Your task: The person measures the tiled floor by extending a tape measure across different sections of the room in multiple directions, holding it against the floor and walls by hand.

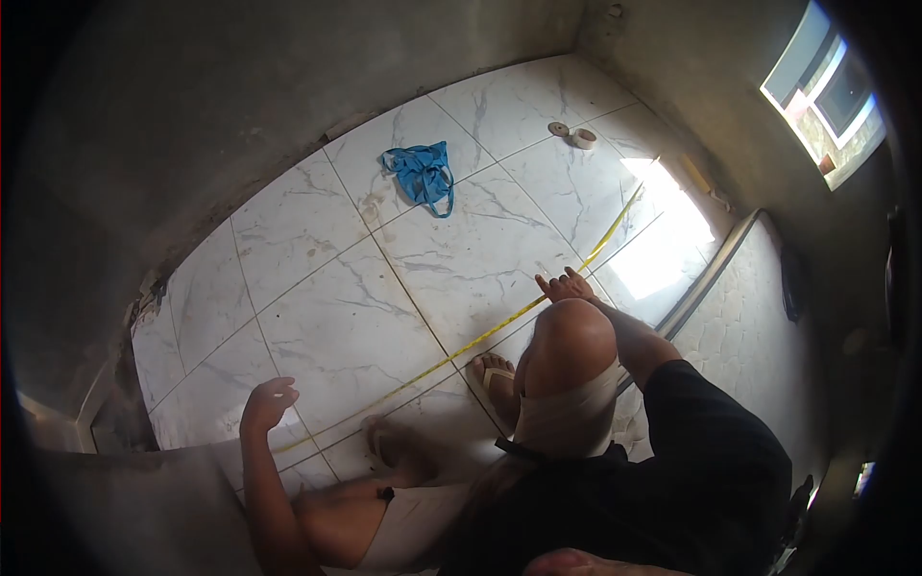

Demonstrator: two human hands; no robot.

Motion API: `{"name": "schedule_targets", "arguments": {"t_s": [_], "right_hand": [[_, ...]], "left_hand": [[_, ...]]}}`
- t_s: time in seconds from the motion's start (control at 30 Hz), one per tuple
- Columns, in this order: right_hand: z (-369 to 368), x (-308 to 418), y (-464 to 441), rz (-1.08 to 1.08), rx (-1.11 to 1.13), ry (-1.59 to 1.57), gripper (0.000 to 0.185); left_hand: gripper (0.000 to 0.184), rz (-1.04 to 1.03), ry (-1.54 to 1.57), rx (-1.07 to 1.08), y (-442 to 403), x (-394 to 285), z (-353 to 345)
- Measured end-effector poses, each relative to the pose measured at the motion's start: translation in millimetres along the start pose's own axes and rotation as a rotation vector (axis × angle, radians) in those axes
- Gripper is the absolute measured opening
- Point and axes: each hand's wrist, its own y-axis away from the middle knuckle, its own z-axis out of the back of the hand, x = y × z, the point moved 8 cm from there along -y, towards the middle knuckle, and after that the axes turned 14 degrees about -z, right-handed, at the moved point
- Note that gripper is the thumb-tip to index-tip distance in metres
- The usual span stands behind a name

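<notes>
A yellow measuring tape (498, 327) stretches diagonally over the white marble-look floor tiles (327, 326), from the lower left to the sunlit patch at upper right. My right hand (567, 286) is beside my raised knee, over the tape's line, with its fingers spread. It hides a short stretch of the tape; whether it touches the tape I cannot tell. My left hand (269, 403) hovers at the left, above the tape's faint lower end, fingers loosely bent and apart, with nothing visible in it. My sandalled foot (495, 379) stands near the tape.
A crumpled blue cloth bag (421, 176) lies on the tiles ahead. A roll of tape (583, 139) and a small round disc (558, 129) sit near the far wall. At right a pale quilted mattress (735, 336) leans beneath a window (836, 96). Bare grey walls border the floor.
</notes>
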Motion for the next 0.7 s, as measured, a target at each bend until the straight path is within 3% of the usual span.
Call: {"name": "schedule_targets", "arguments": {"t_s": [0.03,0.23,0.27,0.3,0.33,0.5,0.7], "right_hand": [[-0.1,5.2,3.0,-0.002,0.087,0.010,0.056],[-9.3,35.0,3.9,-0.042,-0.051,-0.009,0.056],[-8.8,39.4,-1.6,-0.102,0.114,0.002,0.057],[-13.6,42.0,-10.5,-0.098,0.118,-0.028,0.057],[-7.4,46.2,-14.2,-0.078,0.164,-0.009,0.058],[-6.1,54.9,-29.1,0.063,-0.032,0.037,0.061],[-16.9,65.6,-30.4,0.209,-0.007,0.075,0.063]], "left_hand": [[0.048,0.002,-0.012,0.000,-1.1,0.1,1.5],[0.049,-0.061,0.010,-0.021,-5.2,-0.4,-1.2],[0.049,-0.076,-0.013,-0.017,-5.8,-1.5,-2.1],[0.049,-0.067,0.015,0.002,-5.7,-7.1,-3.3],[0.050,-0.053,-0.006,0.004,-3.9,-15.8,-2.0],[0.051,-0.026,-0.025,0.012,-10.6,-7.1,-9.3],[0.050,0.028,0.011,0.049,-13.0,-14.9,-10.6]]}}
